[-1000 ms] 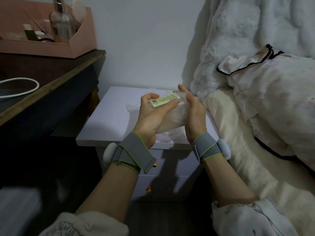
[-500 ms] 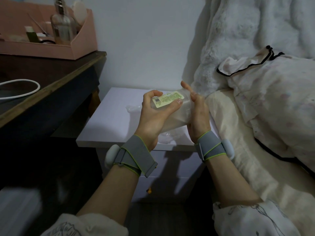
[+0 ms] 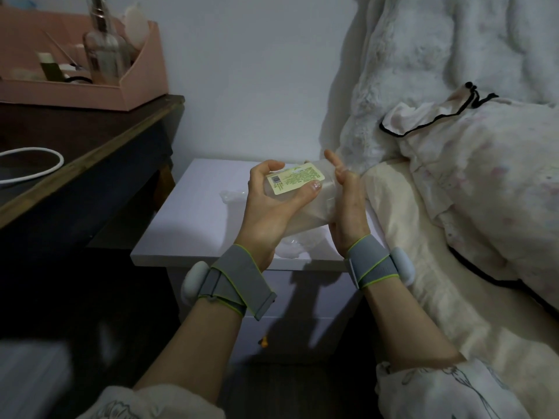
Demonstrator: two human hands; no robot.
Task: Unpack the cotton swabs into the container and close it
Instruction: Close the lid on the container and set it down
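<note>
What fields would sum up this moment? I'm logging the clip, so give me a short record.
held item: clear pack of cotton swabs with a yellow label
left hand: grips the pack's label end
right hand: at the pack's other end, index finger straight
below: white nightstand with crumpled clear plastic
container: not identifiable

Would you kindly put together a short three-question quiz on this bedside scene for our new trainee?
1. True or false: the left hand grips the cotton swab pack with its thumb across the label.
2. What does the pack hover over: A) the dark desk, B) the white nightstand, C) the bed?
3. Fill in: the glass bottle stands in the pink ____.

Key: 1 true; 2 B; 3 organizer.
</note>
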